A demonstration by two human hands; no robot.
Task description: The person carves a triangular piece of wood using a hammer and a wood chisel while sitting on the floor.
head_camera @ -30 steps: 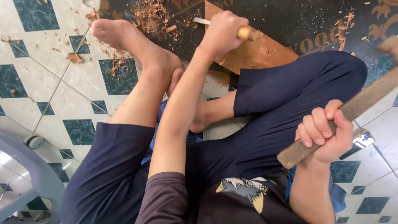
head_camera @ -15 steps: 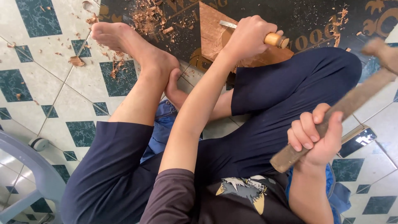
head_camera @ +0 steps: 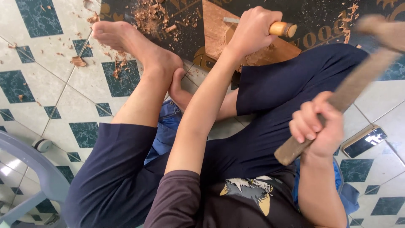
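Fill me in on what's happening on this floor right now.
A person sits barefoot on the tiled floor, working a slab of wood that lies on a dark mat. The left hand grips a chisel by its wooden handle, blade against the slab. The right hand holds a wooden mallet raised off to the side. Wood chips litter the mat and tiles, and a phone lies by the right knee.

A dark rectangular phone (head_camera: 364,142) lies on the white-and-teal tiled floor (head_camera: 38,55) near its right edge; a grey plastic chair (head_camera: 40,179) occupies the lower left corner, brown wood shavings (head_camera: 78,61) scattered beyond.
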